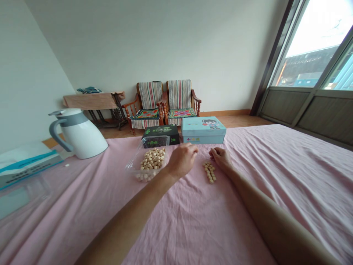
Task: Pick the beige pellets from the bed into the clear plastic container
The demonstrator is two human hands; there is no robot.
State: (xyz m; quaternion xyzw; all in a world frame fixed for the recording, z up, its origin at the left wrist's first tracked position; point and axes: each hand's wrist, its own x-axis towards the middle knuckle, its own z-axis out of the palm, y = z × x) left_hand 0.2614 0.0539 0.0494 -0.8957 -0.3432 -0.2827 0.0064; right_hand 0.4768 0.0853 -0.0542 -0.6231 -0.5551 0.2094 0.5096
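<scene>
My left hand [183,159] hovers over the cloth between the clear plastic tub and the short double row of pieces, its fingers curled together. Whatever its fingertips may hold is hidden. Just beyond the far end of the small round beige pieces [210,173] is my right hand [221,157], thumb and fingers pressed together low near the cloth; I cannot make out anything in them. The pieces lie in two touching lines. Many similar beige pieces [153,159] fill the lower part of the clear plastic tub [134,158], left of my left hand.
Behind the hands stand a light blue box [204,137] and a black box [174,135]. A white jug [86,138] with a grey handle is at left, beside a tissue pack [33,169]. Pink cloth [171,228] covers the surface in folds. Two chairs [179,95] stand farther back.
</scene>
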